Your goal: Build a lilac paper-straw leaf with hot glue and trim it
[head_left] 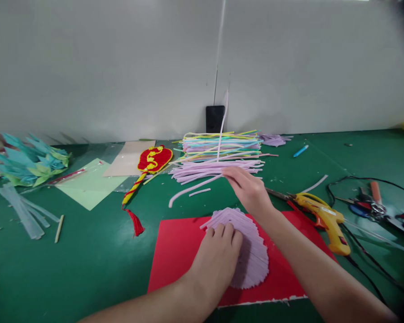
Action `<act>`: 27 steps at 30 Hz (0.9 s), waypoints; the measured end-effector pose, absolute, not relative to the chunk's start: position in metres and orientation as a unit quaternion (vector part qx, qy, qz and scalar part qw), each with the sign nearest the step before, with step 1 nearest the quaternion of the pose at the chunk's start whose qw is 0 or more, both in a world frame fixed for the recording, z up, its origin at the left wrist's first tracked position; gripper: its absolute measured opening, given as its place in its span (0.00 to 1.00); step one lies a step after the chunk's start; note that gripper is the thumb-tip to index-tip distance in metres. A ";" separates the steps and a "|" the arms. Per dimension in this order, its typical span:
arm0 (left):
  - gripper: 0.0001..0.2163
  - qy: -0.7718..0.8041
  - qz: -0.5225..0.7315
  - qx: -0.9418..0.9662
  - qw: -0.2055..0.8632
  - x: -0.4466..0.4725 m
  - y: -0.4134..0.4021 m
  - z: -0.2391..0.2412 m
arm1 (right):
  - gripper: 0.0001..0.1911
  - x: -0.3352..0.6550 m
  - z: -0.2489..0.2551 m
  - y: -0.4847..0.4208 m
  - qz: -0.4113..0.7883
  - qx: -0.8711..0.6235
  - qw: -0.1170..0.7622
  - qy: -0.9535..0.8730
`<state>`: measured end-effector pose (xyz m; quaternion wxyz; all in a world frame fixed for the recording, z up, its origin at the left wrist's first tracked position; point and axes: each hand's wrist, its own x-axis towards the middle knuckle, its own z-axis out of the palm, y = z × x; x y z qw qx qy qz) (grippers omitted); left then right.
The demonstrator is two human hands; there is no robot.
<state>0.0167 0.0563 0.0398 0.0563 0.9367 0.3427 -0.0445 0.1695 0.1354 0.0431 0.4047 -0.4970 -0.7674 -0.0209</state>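
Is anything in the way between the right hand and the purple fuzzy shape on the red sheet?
Nothing visible stands between the right hand, with a purple strip at its fingertips, and the purple shape. The left hand, though, lies over part of the shape's left side.

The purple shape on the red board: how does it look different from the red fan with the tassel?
The purple shape is one pale colour; the red fan has yellow trim.
The purple shape shows no handle, while the red fan has a striped handle and tassel.
The purple shape lies under the left hand; the red fan lies untouched.
Both have rounded outlines.
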 end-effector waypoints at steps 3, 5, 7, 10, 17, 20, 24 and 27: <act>0.11 0.344 -0.048 0.936 0.057 0.018 0.055 0.041 | 0.12 0.172 0.058 0.114 -0.048 -0.465 0.457 -0.757; 0.11 0.342 -0.050 0.936 0.065 0.017 0.057 0.045 | 0.12 0.179 0.061 0.102 -0.065 -0.480 0.464 -0.742; 0.11 0.336 -0.043 0.936 0.090 0.014 0.061 0.053 | 0.11 0.189 0.057 0.092 -0.076 -0.506 0.465 -0.723; 0.09 0.361 -0.011 0.920 0.150 0.004 0.077 0.070 | 0.09 0.205 0.044 0.083 -0.076 -0.549 0.459 -0.695; 0.09 0.511 0.121 0.840 0.136 -0.020 0.124 0.089 | 0.08 0.215 0.030 0.080 -0.030 -0.589 0.431 -0.683; 0.09 0.492 0.149 0.843 0.159 -0.021 0.129 0.084 | 0.08 0.215 0.030 0.080 -0.014 -0.596 0.418 -0.686; 0.09 0.472 0.173 0.853 0.141 -0.020 0.130 0.076 | 0.08 0.218 0.028 0.080 -0.010 -0.596 0.406 -0.692; 0.08 0.469 0.157 0.858 0.140 -0.020 0.131 0.074 | 0.08 0.221 0.028 0.079 -0.014 -0.592 0.400 -0.699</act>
